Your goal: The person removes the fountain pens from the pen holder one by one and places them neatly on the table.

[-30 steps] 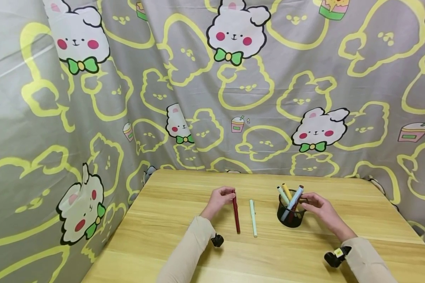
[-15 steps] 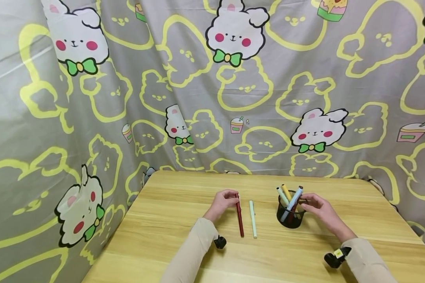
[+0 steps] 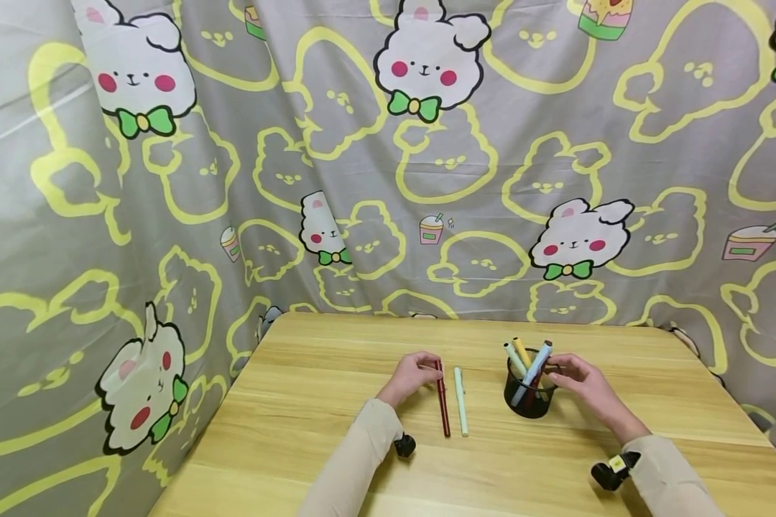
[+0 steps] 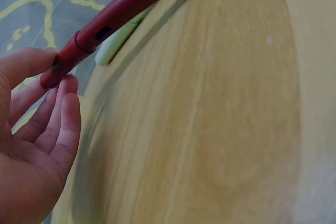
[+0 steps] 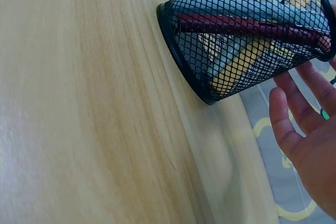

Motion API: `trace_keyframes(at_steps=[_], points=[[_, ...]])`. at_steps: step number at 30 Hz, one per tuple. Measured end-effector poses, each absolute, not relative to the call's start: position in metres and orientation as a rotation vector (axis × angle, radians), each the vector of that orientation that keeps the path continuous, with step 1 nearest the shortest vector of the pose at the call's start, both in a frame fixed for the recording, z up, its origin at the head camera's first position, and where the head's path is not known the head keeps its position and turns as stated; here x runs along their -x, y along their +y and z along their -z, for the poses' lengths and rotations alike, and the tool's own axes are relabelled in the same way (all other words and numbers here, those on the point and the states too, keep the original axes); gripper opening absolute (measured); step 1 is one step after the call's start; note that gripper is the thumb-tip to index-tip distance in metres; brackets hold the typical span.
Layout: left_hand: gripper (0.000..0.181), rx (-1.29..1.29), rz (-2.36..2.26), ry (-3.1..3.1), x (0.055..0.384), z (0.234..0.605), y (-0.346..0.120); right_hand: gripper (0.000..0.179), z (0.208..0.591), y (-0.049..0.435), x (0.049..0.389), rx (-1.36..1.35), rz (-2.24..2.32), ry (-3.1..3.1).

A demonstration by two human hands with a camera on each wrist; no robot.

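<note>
- On my left feed, the left hand (image 3: 414, 378) pinches one end of a slim, smooth dark-red pen (image 3: 444, 411), held over the wood-grain table (image 3: 323, 380).
- Just right of it, I see a straight mint-green pen (image 3: 461, 406) lying flat.
- Further right stands a round black wire-mesh cup (image 3: 524, 400), colored pens (image 3: 537, 364) leaning inside.
- Right hand (image 3: 588, 390): parted fingers at the cup's rim; I can't tell whether they grip.

Left to right on the table (image 3: 478, 477): left hand (image 3: 412, 379), held pen (image 3: 444, 409) in its grip, loose pen (image 3: 461, 402) just beside — then the cup (image 3: 527, 411), pens (image 3: 533, 365) inside, with the right hand (image 3: 585, 384) at its right. Behind hangs the curtain (image 3: 362, 165).
</note>
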State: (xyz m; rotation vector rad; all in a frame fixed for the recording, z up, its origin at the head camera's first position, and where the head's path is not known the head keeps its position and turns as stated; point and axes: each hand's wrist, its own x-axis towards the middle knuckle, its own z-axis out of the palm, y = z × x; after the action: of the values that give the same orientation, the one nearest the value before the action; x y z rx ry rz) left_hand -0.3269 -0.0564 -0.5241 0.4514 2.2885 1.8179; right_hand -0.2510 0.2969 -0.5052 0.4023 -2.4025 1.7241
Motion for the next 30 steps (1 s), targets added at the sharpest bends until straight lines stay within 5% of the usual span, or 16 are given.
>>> trace_keyframes(at_steps=[30], points=[[0.029, -0.473, -1.530, 2.445, 0.3292, 0.5240, -0.0512, 0.033, 0.5083, 0.2973, 0.2520, -0.429, -1.683, -2.407]])
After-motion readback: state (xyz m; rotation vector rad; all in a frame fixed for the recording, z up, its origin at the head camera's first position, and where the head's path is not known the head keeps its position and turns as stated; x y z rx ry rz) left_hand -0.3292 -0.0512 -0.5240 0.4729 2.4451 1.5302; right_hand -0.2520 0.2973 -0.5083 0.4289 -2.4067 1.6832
